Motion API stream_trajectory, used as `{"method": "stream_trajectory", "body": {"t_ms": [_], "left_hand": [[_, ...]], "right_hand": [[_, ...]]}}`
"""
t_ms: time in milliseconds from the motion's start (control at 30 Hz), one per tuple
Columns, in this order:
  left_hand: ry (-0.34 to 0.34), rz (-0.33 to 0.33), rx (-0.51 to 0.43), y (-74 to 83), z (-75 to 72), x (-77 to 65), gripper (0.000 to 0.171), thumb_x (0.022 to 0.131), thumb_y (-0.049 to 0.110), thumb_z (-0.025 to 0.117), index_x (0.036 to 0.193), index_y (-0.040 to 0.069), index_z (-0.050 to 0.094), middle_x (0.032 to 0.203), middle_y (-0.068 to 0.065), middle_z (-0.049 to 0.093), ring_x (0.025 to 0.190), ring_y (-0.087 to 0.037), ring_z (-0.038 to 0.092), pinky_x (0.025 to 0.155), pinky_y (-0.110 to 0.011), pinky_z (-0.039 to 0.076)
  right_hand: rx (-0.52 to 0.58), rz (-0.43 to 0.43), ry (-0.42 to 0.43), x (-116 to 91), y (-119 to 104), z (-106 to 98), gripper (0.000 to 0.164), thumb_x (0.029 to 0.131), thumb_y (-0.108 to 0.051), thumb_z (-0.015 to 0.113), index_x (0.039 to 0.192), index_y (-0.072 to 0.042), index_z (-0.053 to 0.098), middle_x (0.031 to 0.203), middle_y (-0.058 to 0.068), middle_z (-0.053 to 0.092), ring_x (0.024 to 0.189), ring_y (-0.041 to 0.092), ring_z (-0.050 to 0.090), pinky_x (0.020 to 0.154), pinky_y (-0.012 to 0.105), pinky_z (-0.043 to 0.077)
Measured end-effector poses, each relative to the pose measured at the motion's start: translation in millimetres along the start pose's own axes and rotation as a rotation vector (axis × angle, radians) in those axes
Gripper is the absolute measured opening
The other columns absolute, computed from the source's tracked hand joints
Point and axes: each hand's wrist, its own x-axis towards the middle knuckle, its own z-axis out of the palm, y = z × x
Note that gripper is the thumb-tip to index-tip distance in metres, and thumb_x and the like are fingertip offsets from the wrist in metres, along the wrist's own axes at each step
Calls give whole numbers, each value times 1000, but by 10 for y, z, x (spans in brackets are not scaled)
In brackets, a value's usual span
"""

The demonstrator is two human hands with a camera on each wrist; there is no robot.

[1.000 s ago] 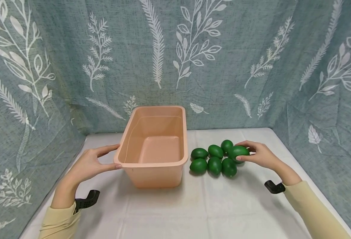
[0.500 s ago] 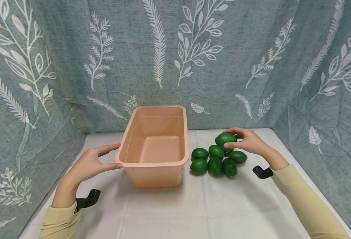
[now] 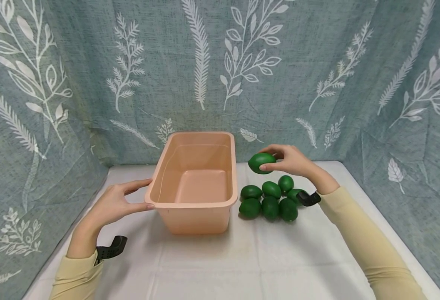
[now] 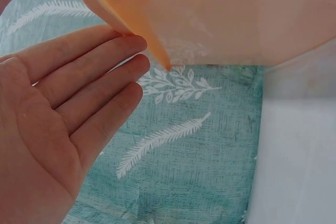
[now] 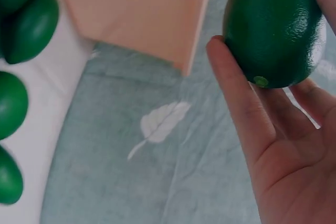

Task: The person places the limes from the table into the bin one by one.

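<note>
Up off the table, to the right of the peach plastic tub [image 3: 195, 206], a glossy dark green lime [image 3: 259, 161] is held between the thumb and fingers of my right hand [image 3: 291, 159]. The right wrist view shows the lime [image 5: 275, 30] close up, with a pale stem spot at its lower end. My left hand [image 3: 120, 200] touches the tub's left rim, thumb at the near corner. Its straight fingers [image 4: 100, 72] lie against the outside of the rim in the left wrist view. Inside the tub, the bare bottom shows.
Several more limes [image 3: 270, 208] lie grouped on the white tablecloth [image 3: 205, 266] to the right of the tub; the right wristband overlaps one. A blue-green curtain [image 3: 167, 75] with white leaf patterns stands behind the table and along both sides.
My right hand has lifted the lime off the group and carried it up and leftward toward the tub. The left hand and the tub stay in place.
</note>
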Motion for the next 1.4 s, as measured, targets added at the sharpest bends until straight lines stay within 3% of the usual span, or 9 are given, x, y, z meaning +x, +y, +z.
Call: {"method": "stream_trajectory", "body": {"t_ms": [367, 533, 767, 1033, 1167, 1400], "left_hand": [[-2, 11, 5, 13, -6, 2, 71, 76, 44, 77, 137, 14, 53, 137, -12, 53, 127, -44, 46, 96, -62, 44], [-6, 4, 3, 20, -7, 0, 72, 76, 44, 77, 137, 14, 53, 138, -11, 53, 127, -44, 46, 96, -61, 44], [-5, 7, -2, 2, -7, -2, 71, 76, 44, 77, 136, 14, 53, 138, -11, 53, 127, -43, 46, 97, -61, 44], [3, 9, 0, -16, 7, 9, 71, 75, 45, 78, 136, 15, 54, 137, -11, 54, 126, -43, 47, 97, -59, 44], [7, 18, 3, -23, 14, 18, 71, 75, 45, 78, 135, 15, 55, 136, -11, 55, 125, -42, 49, 97, -59, 44], [10, 23, 7, -32, 10, 8, 71, 76, 44, 78, 135, 13, 55, 136, -12, 55, 125, -42, 48, 97, -60, 44]], "right_hand": [[45, -7, -114, 347, -348, 76, 51, 81, -49, 71, 123, -23, 61, 111, 0, 64, 94, 16, 67, 79, 34, 57], [59, 3, -158, 484, -519, 120, 50, 81, -48, 72, 122, -22, 61, 108, 1, 64, 94, 15, 66, 75, 30, 58], [78, -19, -239, 716, -721, 256, 52, 84, -45, 69, 127, -17, 59, 110, 3, 63, 90, 16, 66, 75, 30, 59], [55, -29, -271, 889, -871, 449, 49, 84, -45, 69, 124, -18, 61, 118, 2, 54, 99, 16, 61, 81, 33, 58], [31, -55, -282, 964, -910, 534, 48, 87, -43, 67, 125, -16, 61, 111, 2, 63, 99, 16, 62, 81, 29, 56], [155, -90, -305, 1007, -966, 555, 45, 91, -32, 64, 129, -8, 58, 117, 10, 66, 100, 24, 67, 79, 27, 58]]}}
